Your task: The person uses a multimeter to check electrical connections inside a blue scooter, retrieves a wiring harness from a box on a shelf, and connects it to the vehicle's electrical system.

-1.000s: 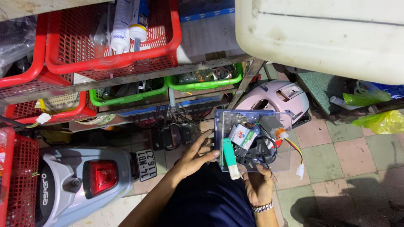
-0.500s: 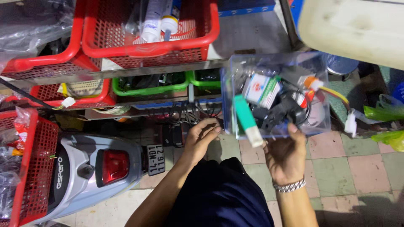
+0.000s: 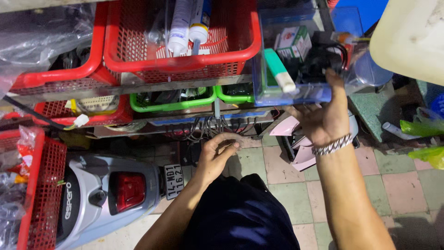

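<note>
My right hand (image 3: 323, 118) holds the clear box (image 3: 300, 55) of wires up by the red basket (image 3: 180, 41), so I should keep it flat, while my left hand (image 3: 217, 155) stays loose and empty.

Clear plastic box (image 3: 296, 92) raised beside red basket, tilted, holding green-white tube, black cables.

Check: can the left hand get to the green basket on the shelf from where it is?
Probably yes. The left hand is empty, fingers curled, just below the green basket; only dangling cables hang between them.
</note>
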